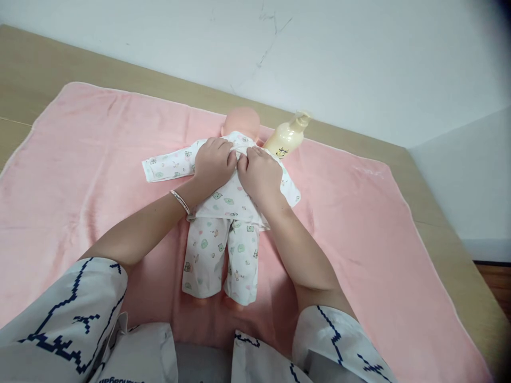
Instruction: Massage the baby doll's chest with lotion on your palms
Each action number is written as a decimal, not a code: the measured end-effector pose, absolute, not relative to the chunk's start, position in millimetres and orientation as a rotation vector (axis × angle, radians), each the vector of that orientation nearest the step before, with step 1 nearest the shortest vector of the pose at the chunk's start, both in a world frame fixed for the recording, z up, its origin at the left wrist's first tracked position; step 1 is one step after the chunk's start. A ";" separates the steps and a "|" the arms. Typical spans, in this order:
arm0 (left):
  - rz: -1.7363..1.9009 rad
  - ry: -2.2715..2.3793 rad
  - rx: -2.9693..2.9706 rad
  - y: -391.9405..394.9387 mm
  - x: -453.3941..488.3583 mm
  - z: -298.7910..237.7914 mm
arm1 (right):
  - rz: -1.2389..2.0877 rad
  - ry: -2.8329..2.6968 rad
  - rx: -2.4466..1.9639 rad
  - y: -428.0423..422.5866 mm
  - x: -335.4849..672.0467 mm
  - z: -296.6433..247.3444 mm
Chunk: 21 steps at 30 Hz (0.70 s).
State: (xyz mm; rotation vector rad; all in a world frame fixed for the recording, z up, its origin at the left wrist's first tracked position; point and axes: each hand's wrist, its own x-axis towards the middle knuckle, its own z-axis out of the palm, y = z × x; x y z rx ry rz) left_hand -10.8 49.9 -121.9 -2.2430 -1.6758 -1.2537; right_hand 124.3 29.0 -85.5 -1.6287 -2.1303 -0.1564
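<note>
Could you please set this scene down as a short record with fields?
Blanket: pink, spread on the table
Doll: lying on the blanket, head at the far end
Doll wears: patterned white top, pants
Left grip: on the top
Right grip: on the top, beside the left grip
Bracelet: on the left arm
Bottle: pale yellow, beside the doll's head

At about seven o'clock, on the person's white shirt front (141, 351), a dark line of lettering (123, 380) partly reads "andaga", its remainder unclear.
</note>
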 end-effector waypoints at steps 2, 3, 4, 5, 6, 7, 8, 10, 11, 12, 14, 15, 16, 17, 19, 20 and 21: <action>-1.272 -1.738 -2.259 54.6 -10.6 -124.5 | -0.078 -2.171 -1.586 35.9 129.3 -88.0; -1.283 -1.753 -2.276 57.3 -10.8 -125.9 | -0.023 -2.204 -1.565 40.3 132.7 -89.0; -1.291 -1.754 -2.298 59.9 -11.0 -127.2 | 0.034 -2.237 -1.546 44.5 136.1 -89.7; -1.295 -1.741 -2.323 62.1 -11.4 -128.2 | 0.085 -2.267 -1.530 48.3 139.3 -90.0; -1.297 -1.719 -2.347 63.6 -11.9 -128.7 | 0.120 -2.288 -1.520 51.1 141.7 -90.0; -1.298 -1.694 -2.367 64.3 -12.4 -128.6 | 0.133 -2.300 -1.513 52.7 143.3 -89.5; -1.299 -1.670 -2.381 64.0 -12.9 -128.0 | 0.123 -2.304 -1.507 53.0 144.1 -88.6; -1.295 -1.635 -2.389 61.1 -13.8 -125.7 | 0.058 -2.312 -1.489 50.1 143.1 -85.7; -1.294 -1.626 -2.384 58.8 -14.1 -124.3 | 0.013 -2.318 -1.480 47.3 141.7 -83.8; -1.295 -1.621 -2.376 56.4 -14.2 -123.0 | -0.033 -2.323 -1.477 43.9 139.9 -81.9; -1.314 -1.617 -2.357 52.0 -14.1 -121.4 | -0.120 -2.314 -1.505 36.7 135.5 -78.2; -1.333 -1.617 -2.345 50.5 -13.9 -121.2 | -0.154 -2.299 -1.535 33.4 133.2 -76.7; -1.353 -1.615 -2.333 49.5 -13.7 -121.3 | -0.180 -2.280 -1.568 30.6 131.0 -75.6; -1.371 -1.617 -2.320 49.0 -13.5 -121.6 | -0.196 -2.263 -1.596 28.5 129.0 -74.9; -1.389 -1.635 -2.287 49.3 -13.1 -122.5 | -0.201 -2.241 -1.630 26.3 126.5 -74.7; -1.387 -1.652 -2.273 49.9 -12.9 -122.9 | -0.191 -2.234 -1.636 26.3 126.2 -75.1; -1.380 -1.672 -2.262 50.7 -12.7 -123.1 | -0.173 -2.228 -1.636 26.9 126.4 -75.8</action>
